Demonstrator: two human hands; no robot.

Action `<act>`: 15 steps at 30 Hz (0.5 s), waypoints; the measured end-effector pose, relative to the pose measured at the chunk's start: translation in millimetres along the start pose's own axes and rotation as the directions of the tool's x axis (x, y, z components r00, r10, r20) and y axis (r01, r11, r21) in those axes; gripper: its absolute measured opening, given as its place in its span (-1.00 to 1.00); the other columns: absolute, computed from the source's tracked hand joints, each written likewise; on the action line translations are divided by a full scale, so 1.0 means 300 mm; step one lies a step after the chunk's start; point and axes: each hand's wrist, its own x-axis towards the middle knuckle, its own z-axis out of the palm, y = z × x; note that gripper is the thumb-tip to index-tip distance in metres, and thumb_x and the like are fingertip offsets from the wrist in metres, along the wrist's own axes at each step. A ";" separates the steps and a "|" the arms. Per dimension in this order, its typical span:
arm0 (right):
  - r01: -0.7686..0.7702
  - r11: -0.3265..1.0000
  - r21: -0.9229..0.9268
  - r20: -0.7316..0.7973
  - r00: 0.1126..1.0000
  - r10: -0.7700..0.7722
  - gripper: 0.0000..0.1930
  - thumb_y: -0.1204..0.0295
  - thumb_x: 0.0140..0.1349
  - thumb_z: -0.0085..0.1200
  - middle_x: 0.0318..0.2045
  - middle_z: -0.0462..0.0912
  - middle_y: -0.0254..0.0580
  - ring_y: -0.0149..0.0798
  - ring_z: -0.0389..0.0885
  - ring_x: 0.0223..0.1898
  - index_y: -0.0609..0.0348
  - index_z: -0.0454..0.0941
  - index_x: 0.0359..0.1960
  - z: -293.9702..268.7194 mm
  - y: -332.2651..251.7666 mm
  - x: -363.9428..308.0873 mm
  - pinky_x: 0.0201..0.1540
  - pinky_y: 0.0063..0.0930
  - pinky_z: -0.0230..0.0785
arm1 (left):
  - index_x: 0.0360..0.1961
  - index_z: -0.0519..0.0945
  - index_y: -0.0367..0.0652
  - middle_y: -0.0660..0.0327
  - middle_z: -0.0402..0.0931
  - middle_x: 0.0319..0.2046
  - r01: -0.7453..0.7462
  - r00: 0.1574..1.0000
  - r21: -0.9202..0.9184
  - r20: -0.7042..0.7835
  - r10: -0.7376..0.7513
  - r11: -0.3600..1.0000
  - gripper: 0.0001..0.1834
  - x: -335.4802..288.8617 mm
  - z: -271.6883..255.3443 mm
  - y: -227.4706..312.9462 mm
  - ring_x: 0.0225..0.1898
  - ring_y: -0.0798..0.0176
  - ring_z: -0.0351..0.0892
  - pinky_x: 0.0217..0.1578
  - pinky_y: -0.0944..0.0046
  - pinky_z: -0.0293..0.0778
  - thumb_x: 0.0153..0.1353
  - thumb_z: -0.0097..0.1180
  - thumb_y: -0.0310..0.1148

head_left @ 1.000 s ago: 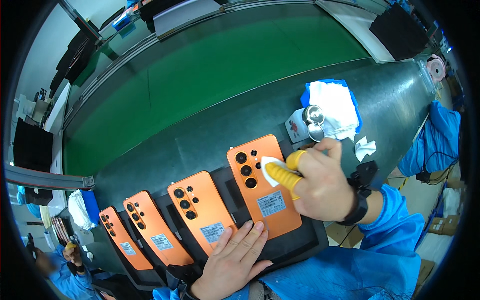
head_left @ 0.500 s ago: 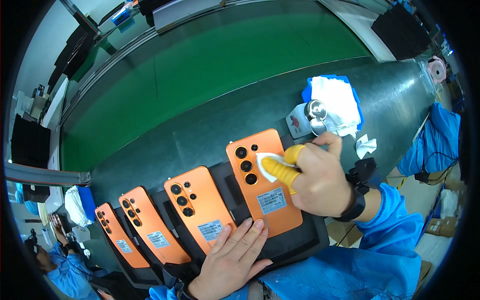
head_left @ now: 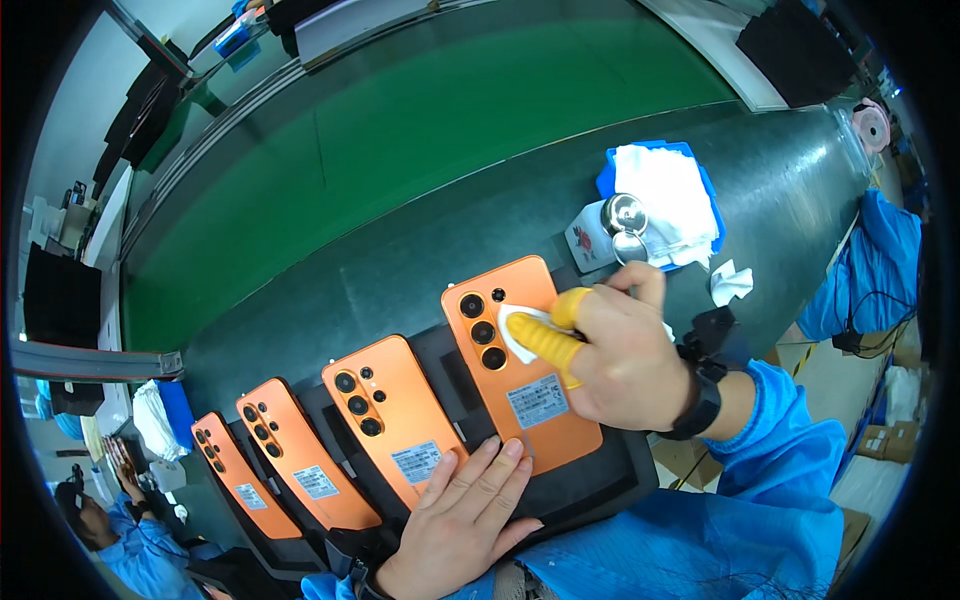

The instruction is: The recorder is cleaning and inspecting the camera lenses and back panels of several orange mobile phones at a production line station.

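An orange smartphone (head_left: 545,410) lies back up at the right end of a black tray (head_left: 625,470), its cameras toward the far side and a white label below them. My right hand (head_left: 625,345), with yellow finger cots on some fingers, is closed on a folded white wiping cloth (head_left: 513,340) and presses it to the phone's back beside the lenses. My left hand (head_left: 465,520) rests flat, fingers stretched, its tips at this phone's lower left corner. Beside it is a second orange phone (head_left: 400,400); a third (head_left: 318,450) and a smaller-looking one (head_left: 240,470) follow leftward.
A white dispenser bottle (head_left: 590,242) with a metal lid stands beside a blue bin (head_left: 718,205) of white cloths (head_left: 660,195). A crumpled white cloth (head_left: 731,284) lies to its right. Beyond runs a green belt surface (head_left: 430,140). A co-worker (head_left: 130,535) sits at far left.
My right hand and the cloth have shifted slightly left, toward the phone's lenses. My left hand has stayed in place. The whole view has shifted a little.
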 end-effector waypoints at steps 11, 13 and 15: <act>0.017 0.993 -0.118 0.009 1.000 -0.016 -0.93 0.43 -0.15 0.16 -0.41 0.41 -0.33 -0.31 0.46 -0.36 0.13 0.65 -0.62 0.012 -0.034 -0.034 -0.07 -0.14 0.08 | 0.24 0.48 -0.09 0.24 0.36 0.32 -0.042 0.999 0.169 0.040 0.035 0.985 -0.32 -0.005 -0.004 -0.010 0.36 0.24 0.29 0.40 0.09 -0.05 0.17 0.20 0.05; 0.032 0.992 -0.121 0.027 0.999 -0.029 -0.94 0.43 -0.16 0.16 -0.41 0.42 -0.33 -0.30 0.46 -0.35 0.10 0.63 -0.65 0.022 -0.038 -0.008 -0.07 -0.13 0.08 | 0.24 0.48 -0.10 0.24 0.36 0.32 -0.039 0.999 0.172 0.041 0.032 0.984 -0.32 -0.007 -0.004 -0.009 0.35 0.23 0.29 0.40 0.09 -0.04 0.16 0.21 0.05; 0.045 0.991 -0.124 0.046 0.998 -0.039 -0.95 0.43 -0.17 0.16 -0.41 0.42 -0.34 -0.30 0.46 -0.35 0.08 0.61 -0.68 0.018 -0.045 0.009 -0.06 -0.13 0.09 | 0.24 0.47 -0.10 0.24 0.36 0.32 -0.037 0.999 0.166 0.039 0.031 0.985 -0.31 -0.006 -0.005 -0.014 0.35 0.22 0.30 0.39 0.08 -0.02 0.16 0.21 0.04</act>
